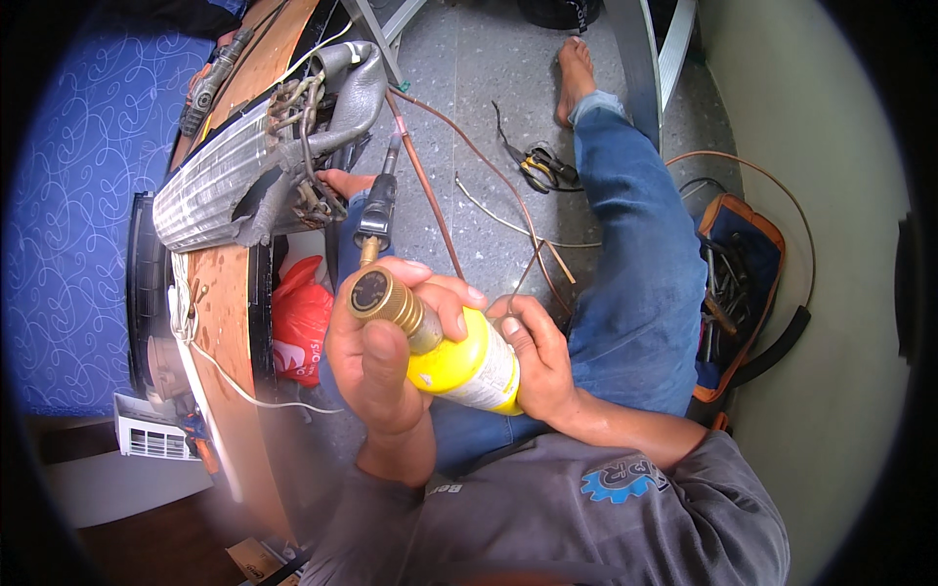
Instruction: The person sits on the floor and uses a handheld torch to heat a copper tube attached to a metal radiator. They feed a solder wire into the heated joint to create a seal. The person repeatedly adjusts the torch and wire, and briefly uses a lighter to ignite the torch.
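Note:
My left hand [383, 381] is wrapped round the top of a hand torch with a yellow gas cylinder [474, 366], at its ribbed brass knob [386, 296]. The torch's black handle [378, 207] and thin metal tip [393, 151] point away from me; no flame shows. My right hand [542, 361] is closed beside the cylinder, thumb and forefinger pinching a thin rod [528, 272] that slants up from the fingers. Just left of the tip is a finned coil [215, 181] with bent copper tubes [311, 117] and a grey foam sleeve [362, 107].
A copper pipe [422, 178] and loose wires lie on the grey floor, near yellow-and-black pliers [540, 166]. An open tool bag [774, 283] stands right of my leg. At left are a wooden board [225, 361], a red plastic bag [301, 317] and blue patterned fabric [78, 195].

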Motion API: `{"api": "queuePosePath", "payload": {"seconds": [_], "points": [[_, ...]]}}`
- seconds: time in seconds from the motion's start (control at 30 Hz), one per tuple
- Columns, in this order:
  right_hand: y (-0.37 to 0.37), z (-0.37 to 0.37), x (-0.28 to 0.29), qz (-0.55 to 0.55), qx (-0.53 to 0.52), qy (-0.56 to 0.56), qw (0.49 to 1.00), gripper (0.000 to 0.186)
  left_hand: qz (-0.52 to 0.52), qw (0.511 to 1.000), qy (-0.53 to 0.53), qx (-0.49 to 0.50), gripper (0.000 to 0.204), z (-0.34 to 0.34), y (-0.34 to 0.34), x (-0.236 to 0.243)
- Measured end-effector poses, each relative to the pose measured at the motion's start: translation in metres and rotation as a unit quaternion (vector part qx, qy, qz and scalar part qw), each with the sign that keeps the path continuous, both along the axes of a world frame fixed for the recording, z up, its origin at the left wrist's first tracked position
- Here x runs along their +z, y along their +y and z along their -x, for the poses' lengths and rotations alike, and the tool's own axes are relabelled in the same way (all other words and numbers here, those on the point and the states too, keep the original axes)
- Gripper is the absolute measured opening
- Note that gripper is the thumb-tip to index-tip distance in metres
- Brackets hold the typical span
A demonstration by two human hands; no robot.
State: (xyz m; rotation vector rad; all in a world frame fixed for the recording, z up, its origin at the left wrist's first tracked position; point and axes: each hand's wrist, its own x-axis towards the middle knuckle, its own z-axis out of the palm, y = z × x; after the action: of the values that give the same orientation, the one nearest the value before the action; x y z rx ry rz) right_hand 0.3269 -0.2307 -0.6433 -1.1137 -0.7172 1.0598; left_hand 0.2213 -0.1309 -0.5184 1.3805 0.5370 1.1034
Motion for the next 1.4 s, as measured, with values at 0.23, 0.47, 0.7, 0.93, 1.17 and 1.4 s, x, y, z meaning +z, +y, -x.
{"api": "queuePosePath", "payload": {"seconds": [0.23,0.47,0.7,0.93,1.17,1.4], "points": [[0.0002,-0.0019,0.0006,-0.004,-0.004,-0.01,1.0,0.022,0.002,1.0,0.0,-0.004,0.071,-0.0004,0.0008,-0.0013],[0.0005,-0.0029,0.0015,-0.004,-0.006,-0.019,1.0,0.022,0.009,1.0,-0.014,-0.008,0.072,-0.0012,0.0008,-0.0033],[0.0008,-0.0021,-0.0008,-0.007,-0.009,-0.018,1.0,0.022,-0.001,1.0,-0.007,-0.003,0.071,-0.0025,0.0008,-0.0032],[0.0002,-0.0022,-0.0012,-0.004,-0.004,0.001,1.0,0.021,0.001,1.0,-0.003,-0.002,0.072,-0.0029,0.0006,-0.0026],[0.0001,-0.0029,-0.0006,0.001,-0.005,-0.017,1.0,0.021,0.01,1.0,-0.012,-0.006,0.072,-0.0033,0.0001,-0.0025],[0.0,-0.0023,-0.0005,0.001,-0.005,-0.005,1.0,0.021,0.006,1.0,-0.007,-0.001,0.072,-0.0037,0.0006,-0.0031]]}}
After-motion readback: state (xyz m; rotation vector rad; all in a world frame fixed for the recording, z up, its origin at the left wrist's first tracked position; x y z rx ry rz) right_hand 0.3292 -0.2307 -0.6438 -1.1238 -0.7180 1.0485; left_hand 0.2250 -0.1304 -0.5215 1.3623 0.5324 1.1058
